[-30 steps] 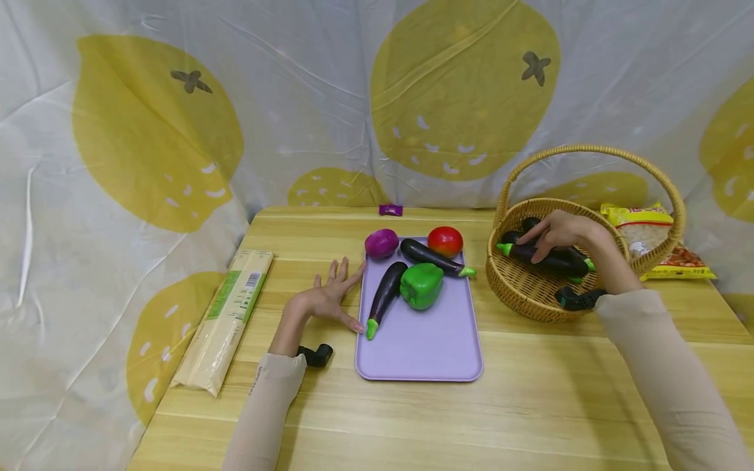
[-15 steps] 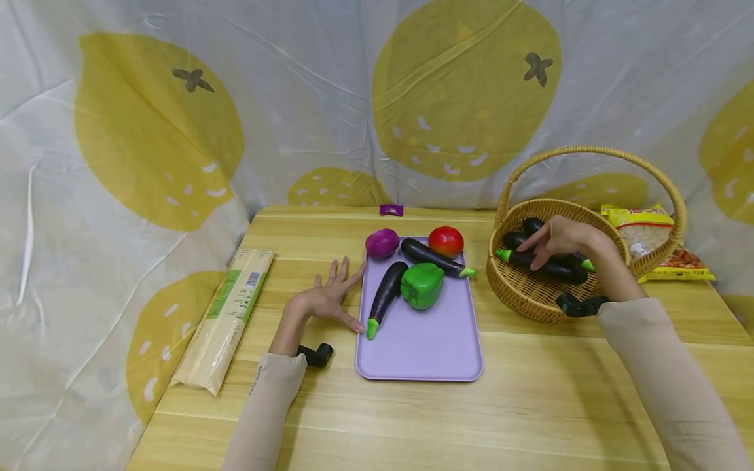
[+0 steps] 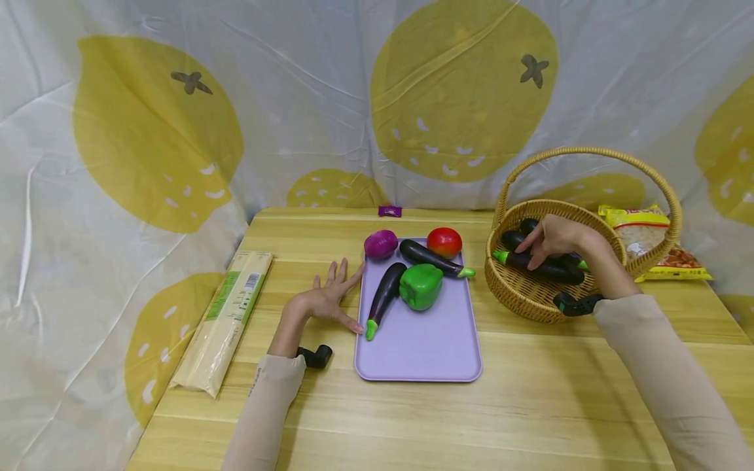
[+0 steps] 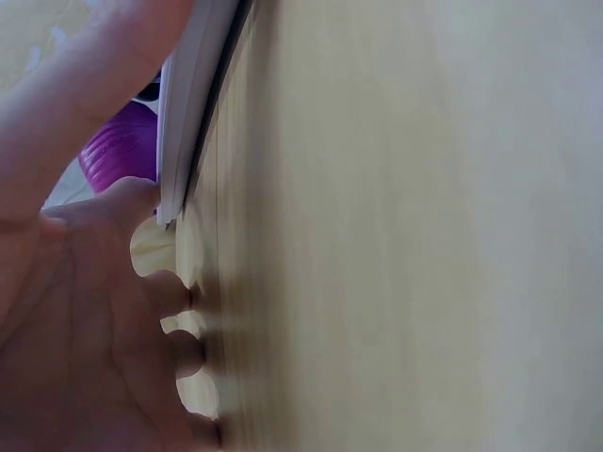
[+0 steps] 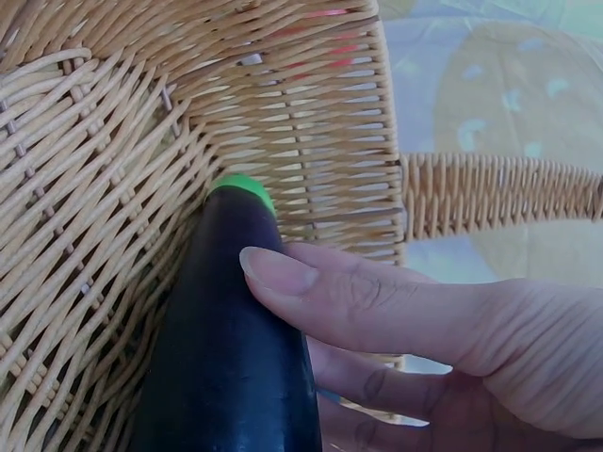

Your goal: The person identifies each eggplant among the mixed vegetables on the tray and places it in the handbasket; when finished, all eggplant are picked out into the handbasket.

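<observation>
In the head view my right hand reaches into a wicker basket and grips a dark eggplant with a green cap. The right wrist view shows the thumb lying across this eggplant, the other fingers behind it. More eggplants lie beyond it, partly hidden by the hand. My left hand has its fingers spread at the left edge of a lilac tray, thumb and forefinger touching the rim. On the tray are two eggplants, a green bell pepper, a purple onion and a red tomato-like fruit.
A long clear package with a green label lies at the left. Behind the basket is a yellow food bag. The basket's tall handle arches over it. A small purple wrapped item lies at the back edge, before a lemon-print cloth.
The right hand and its eggplant have shifted slightly towards the front left inside the basket, the fingers now closer round it. The left hand and the tray have stayed put.
</observation>
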Demonstrator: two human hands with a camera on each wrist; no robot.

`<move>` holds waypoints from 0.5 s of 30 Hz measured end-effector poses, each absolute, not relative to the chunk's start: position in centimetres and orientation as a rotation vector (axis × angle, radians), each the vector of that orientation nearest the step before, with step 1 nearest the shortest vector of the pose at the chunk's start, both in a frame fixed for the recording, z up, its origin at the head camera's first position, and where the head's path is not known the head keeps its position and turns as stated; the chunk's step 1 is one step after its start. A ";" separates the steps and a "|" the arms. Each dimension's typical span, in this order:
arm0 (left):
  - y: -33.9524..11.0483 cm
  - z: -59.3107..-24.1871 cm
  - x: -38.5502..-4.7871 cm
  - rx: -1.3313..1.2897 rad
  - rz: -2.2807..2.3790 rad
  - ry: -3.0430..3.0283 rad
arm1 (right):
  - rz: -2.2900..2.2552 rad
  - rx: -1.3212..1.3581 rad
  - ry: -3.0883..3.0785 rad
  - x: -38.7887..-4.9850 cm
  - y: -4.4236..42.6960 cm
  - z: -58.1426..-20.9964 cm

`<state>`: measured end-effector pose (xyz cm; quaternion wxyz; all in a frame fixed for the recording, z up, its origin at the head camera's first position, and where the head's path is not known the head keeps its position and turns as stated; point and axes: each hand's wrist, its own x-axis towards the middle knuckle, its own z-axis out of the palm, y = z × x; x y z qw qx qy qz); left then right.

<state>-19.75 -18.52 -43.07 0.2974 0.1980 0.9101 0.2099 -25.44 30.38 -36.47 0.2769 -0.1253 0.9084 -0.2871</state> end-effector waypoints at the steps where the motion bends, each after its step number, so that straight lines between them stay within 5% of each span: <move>1: -18.5 -43.1 -19.8 0.527 0.556 2.419 | -0.762 -0.339 2.443 -25.5 30.4 -36.5; 15: -18.5 -43.1 -19.8 0.528 0.555 2.428 | -0.756 -0.323 2.453 -25.7 30.6 -37.0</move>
